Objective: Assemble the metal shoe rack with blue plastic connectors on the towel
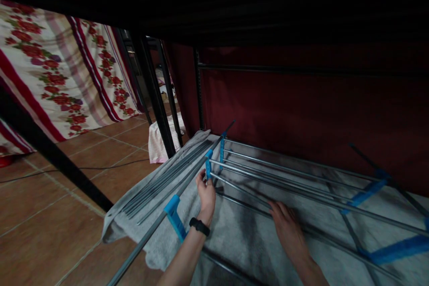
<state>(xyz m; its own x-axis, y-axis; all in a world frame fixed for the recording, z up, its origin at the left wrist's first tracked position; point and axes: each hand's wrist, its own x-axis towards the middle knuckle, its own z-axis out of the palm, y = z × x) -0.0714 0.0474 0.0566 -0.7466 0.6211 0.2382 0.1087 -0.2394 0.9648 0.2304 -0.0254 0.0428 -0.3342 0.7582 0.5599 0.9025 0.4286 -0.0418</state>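
A rack of grey metal tubes (261, 167) joined by blue plastic brackets lies on a grey towel (234, 232). My left hand (206, 194), with a dark band on its wrist, grips a blue bracket (208, 163) at the rack's left side, thumb and fingers on its lower end. In my right hand (288, 228) is a thin metal tube (239, 189), held from above with the fingers closed; its far end meets that bracket near my left hand. Closer to me on the same side pole sits another blue bracket (176, 216).
Several loose metal rods (167, 176) lie on the towel at left. Black metal posts (156, 94) and a dark overhead surface (268, 4) frame the space. Behind hangs a dark red cloth (284, 107). A floral curtain (56, 67) and tiled floor (43, 201) are at left.
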